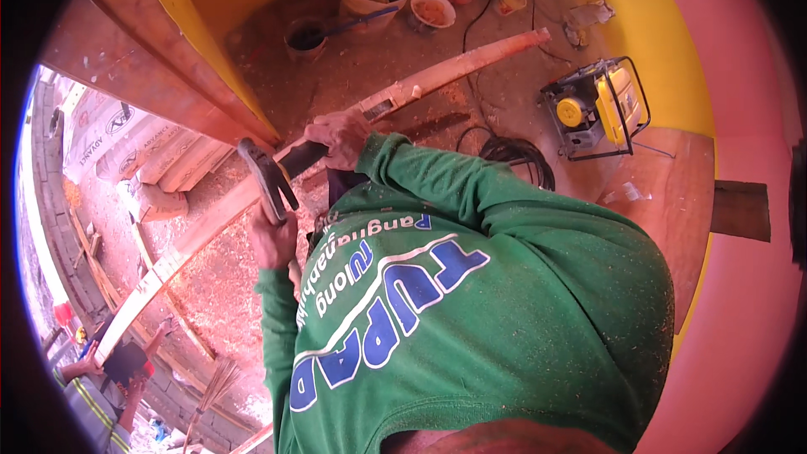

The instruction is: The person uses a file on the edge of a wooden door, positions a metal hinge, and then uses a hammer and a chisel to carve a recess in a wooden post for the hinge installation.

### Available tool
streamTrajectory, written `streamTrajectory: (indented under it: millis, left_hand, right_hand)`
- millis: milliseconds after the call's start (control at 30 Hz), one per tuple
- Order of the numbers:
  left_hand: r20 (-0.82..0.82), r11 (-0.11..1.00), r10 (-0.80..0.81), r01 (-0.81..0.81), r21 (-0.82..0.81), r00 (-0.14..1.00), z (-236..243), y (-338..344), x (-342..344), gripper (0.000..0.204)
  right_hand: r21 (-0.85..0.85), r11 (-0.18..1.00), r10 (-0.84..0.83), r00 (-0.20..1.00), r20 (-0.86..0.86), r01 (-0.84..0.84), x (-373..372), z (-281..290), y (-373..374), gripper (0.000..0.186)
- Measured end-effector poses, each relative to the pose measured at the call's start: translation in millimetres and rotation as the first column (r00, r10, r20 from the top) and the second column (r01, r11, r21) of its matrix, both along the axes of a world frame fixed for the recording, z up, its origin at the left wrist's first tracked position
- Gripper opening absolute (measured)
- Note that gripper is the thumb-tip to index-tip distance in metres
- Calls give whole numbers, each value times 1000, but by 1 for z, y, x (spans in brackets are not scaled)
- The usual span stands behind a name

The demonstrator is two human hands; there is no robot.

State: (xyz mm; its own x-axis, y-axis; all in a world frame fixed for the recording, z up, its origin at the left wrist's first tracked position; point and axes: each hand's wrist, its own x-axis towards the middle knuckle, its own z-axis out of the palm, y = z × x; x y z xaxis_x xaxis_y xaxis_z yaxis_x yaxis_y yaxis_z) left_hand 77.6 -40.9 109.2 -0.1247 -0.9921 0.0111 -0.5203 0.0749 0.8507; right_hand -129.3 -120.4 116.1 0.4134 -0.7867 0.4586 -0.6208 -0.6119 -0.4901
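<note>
In front of the green sweatshirt, a long wooden board crosses the view diagonally from lower left to upper right, passing beneath a claw hammer. The right grip is wrapped around the hammer's dark handle; the hammer's head lies to the left of these fingers, its claw pointing toward the body. The left grip is curled just beside the claw; whether it grasps anything cannot be told. To the right of the hammer, a dark rectangular recess marks the board's face. At lower left, near the board's far end, are the hands of a co-worker, with a broom to the right. At upper right stands a yellow machine in a black tubular frame, with a coil of black cable on the floor nearby. At the top, a large pale bucket adjoins smaller containers; stacked sacks lie at left.
</note>
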Motion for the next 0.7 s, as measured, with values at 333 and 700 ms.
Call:
streamTrajectory:
  millis: [333, 700]
  left_hand:
    - [-147, 999, 38, -38, -1, 988, 1, -7, -11, 25]
    - [-28, 984, 149, -146, 101, 988, 22, -14, -16, 18]
  right_hand:
    - [79, 995, -66, 998, -11, 67, -12, 2, -7, 24]
    - [65, 998, -24, 999, 42, 21, -19, 1, -12, 24]
